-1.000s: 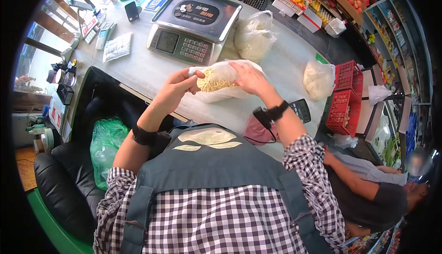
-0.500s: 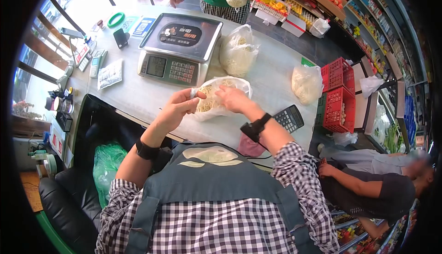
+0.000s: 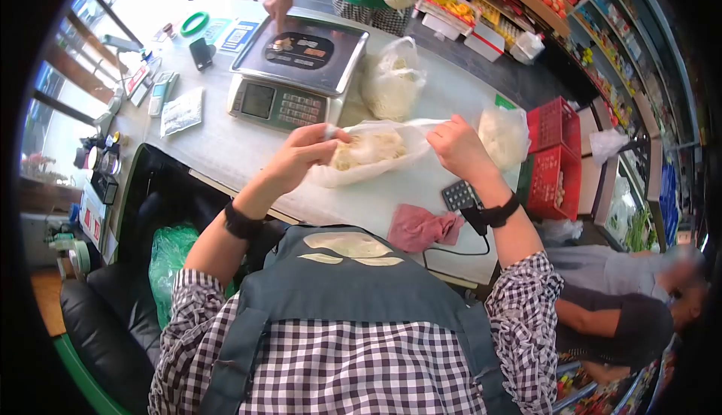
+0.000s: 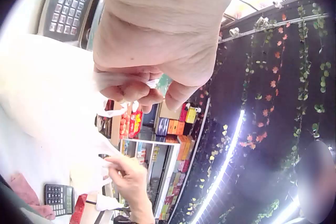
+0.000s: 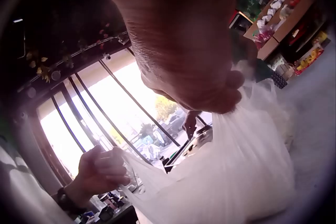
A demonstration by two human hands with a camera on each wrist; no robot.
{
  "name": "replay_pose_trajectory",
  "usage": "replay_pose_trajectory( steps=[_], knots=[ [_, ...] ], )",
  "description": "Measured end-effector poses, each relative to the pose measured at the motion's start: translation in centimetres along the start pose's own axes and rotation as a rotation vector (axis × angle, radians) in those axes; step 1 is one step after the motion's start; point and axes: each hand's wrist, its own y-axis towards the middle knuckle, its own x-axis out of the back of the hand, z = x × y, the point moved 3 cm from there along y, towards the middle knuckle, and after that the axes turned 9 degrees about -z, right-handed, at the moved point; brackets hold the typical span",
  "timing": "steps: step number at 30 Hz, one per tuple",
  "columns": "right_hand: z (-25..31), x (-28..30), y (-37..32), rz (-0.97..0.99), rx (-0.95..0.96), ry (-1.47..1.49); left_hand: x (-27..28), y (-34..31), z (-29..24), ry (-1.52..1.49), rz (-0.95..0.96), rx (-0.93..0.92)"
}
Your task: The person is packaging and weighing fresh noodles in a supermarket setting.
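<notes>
Observer A: Hands, status?
Observer B: Left hand [image 3: 301, 156] pinches one edge of the clear noodle bag [image 3: 368, 156]. Right hand [image 3: 459, 148] is clenched on the opposite edge. The bag's mouth is stretched between them.
Observer A: Bag position?
Observer B: It sags onto the desk [image 3: 218, 148], just in front of the scale [image 3: 297, 62]. Calculator [image 3: 456, 195] and pink cloth [image 3: 420, 228] lie near the right wrist. Second bag [image 3: 391, 80] sits beside the scale, third bag [image 3: 502, 135] against the red crates [image 3: 556, 156].
</notes>
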Motion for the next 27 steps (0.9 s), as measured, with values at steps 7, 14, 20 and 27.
replay_pose_trajectory(
  steps=[7,14,20,27],
  knots=[
    [-5.3,3.9,0.6,-0.265,-0.146,0.005,-6.0,7.0,-0.4,0.059,0.066,-0.079],
    [-4.2,5.2,0.2,-0.341,-0.226,0.085,-6.1,5.9,3.4,0.184,0.219,-0.094],
    [3.0,2.9,9.4,-0.427,-0.254,0.703,3.7,3.3,4.9,-0.094,-0.248,-0.032],
    [9.4,-7.5,23.2,-0.325,-0.204,0.885,14.4,2.4,5.6,-0.481,-0.560,0.056]
  ],
)
